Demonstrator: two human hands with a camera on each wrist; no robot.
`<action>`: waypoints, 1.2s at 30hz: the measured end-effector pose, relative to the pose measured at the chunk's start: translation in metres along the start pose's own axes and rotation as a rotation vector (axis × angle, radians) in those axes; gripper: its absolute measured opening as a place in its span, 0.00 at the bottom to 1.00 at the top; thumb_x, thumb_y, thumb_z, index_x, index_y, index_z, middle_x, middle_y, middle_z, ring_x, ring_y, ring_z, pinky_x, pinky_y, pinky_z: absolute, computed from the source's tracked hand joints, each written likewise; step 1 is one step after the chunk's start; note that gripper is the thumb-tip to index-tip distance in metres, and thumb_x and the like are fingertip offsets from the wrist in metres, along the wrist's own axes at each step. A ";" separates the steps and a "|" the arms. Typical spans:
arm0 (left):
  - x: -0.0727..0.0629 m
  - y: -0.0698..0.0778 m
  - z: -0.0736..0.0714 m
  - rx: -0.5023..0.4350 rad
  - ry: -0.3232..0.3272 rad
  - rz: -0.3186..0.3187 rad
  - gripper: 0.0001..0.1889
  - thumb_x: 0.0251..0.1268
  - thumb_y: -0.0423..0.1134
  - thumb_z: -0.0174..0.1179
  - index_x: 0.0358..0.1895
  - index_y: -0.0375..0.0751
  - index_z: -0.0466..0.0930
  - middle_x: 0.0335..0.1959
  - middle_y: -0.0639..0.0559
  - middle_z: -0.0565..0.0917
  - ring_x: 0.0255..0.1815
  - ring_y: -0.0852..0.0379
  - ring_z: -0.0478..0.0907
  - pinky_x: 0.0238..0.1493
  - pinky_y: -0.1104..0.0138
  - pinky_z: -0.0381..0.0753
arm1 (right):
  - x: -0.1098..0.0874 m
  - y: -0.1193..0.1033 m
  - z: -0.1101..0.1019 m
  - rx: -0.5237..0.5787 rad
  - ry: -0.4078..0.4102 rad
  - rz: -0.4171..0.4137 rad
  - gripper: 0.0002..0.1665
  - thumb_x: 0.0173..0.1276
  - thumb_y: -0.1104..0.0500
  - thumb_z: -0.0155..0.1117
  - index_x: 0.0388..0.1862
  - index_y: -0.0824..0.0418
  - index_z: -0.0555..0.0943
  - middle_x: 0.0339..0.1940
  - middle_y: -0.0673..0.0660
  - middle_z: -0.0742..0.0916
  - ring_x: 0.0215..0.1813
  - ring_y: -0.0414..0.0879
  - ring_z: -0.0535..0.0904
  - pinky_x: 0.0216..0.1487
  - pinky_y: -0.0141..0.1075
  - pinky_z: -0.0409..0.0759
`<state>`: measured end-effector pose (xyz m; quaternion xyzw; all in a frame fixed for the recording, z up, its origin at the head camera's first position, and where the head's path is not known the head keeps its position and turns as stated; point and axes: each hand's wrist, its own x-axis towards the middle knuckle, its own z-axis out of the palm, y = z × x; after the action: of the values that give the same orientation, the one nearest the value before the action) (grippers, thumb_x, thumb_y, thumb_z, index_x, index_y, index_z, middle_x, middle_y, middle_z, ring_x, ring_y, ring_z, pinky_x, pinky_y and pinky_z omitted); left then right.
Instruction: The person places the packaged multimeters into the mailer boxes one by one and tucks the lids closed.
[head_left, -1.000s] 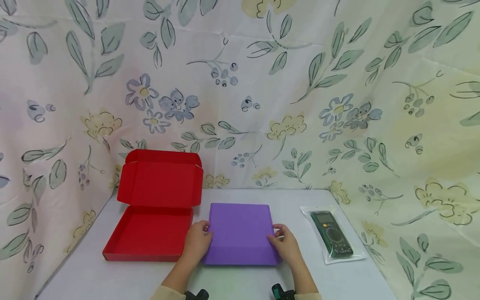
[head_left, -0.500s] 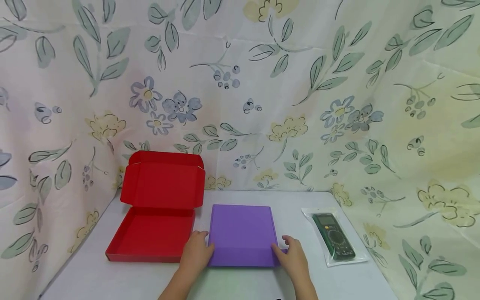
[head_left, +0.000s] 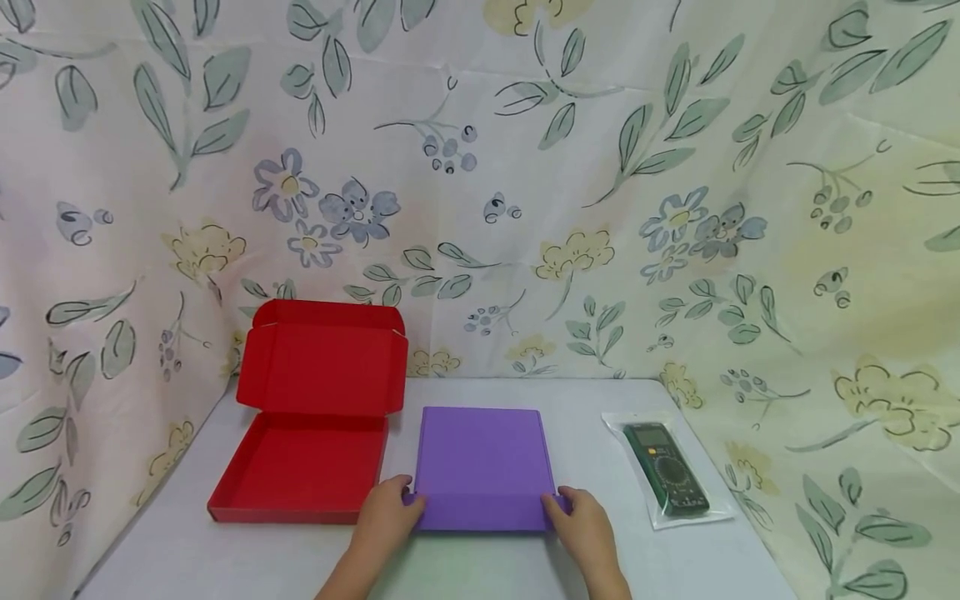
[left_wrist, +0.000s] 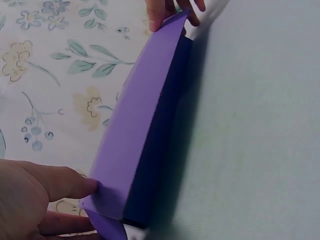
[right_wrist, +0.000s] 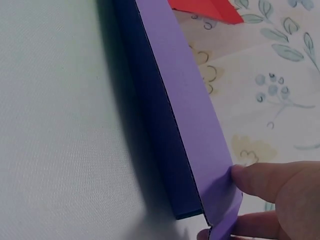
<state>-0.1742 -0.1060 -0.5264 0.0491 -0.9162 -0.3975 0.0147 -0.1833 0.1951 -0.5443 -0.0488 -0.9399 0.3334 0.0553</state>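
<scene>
A floral curtain [head_left: 480, 167] is hanging beyond the left hand [head_left: 386, 512] and the right hand [head_left: 585, 521], and is spreading out to either side of them. A white table [head_left: 585, 400] is stretching beneath both hands, taking on a faint green tint on the near side, between the wrists. A red box [head_left: 300, 475] is lying just to the left of the left hand and reaching farther away than it, with its lid [head_left: 326, 367] standing up at the far side. A purple box [head_left: 483, 450] is lying on the table between the two hands, its broad face extending away from them. Well to the right of the right hand, and a little farther off, a clear bag [head_left: 716, 504] is lying with a dark green meter [head_left: 666, 467] inside.

A purple flap [head_left: 480, 512] is running from one hand to the other along the box's near edge; below it a dark blue side [left_wrist: 162, 110] is showing. The left hand is pinching the flap's left end, nearly closed, its thumb pressing on top and its fingers reaching behind a small tab [left_wrist: 107, 225]. The right hand is pinching the right end likewise, its thumb pressing on top, and a fingertip [right_wrist: 202, 234] is peeping out past the tab there.
</scene>
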 end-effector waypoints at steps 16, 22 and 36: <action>-0.004 -0.011 0.009 -0.103 0.066 0.022 0.19 0.61 0.38 0.71 0.47 0.22 0.85 0.43 0.35 0.87 0.51 0.35 0.83 0.53 0.44 0.81 | 0.002 -0.002 0.001 0.021 -0.022 -0.018 0.27 0.71 0.53 0.68 0.50 0.79 0.83 0.40 0.70 0.85 0.47 0.65 0.83 0.50 0.57 0.80; -0.003 -0.011 0.007 -0.123 0.035 -0.026 0.18 0.62 0.39 0.71 0.46 0.23 0.86 0.42 0.36 0.88 0.50 0.36 0.84 0.51 0.45 0.82 | 0.001 -0.006 0.000 0.086 -0.136 0.078 0.30 0.75 0.51 0.62 0.53 0.81 0.81 0.49 0.75 0.86 0.56 0.71 0.82 0.54 0.59 0.80; 0.001 -0.008 0.002 -0.130 -0.025 -0.106 0.14 0.62 0.38 0.72 0.41 0.26 0.88 0.38 0.40 0.89 0.44 0.42 0.85 0.46 0.49 0.86 | 0.005 -0.004 0.000 0.118 -0.199 0.146 0.28 0.74 0.49 0.61 0.48 0.77 0.84 0.31 0.57 0.88 0.36 0.50 0.84 0.38 0.47 0.84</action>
<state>-0.1747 -0.1106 -0.5336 0.0914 -0.8847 -0.4569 -0.0148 -0.1886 0.1928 -0.5410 -0.0806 -0.9134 0.3946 -0.0600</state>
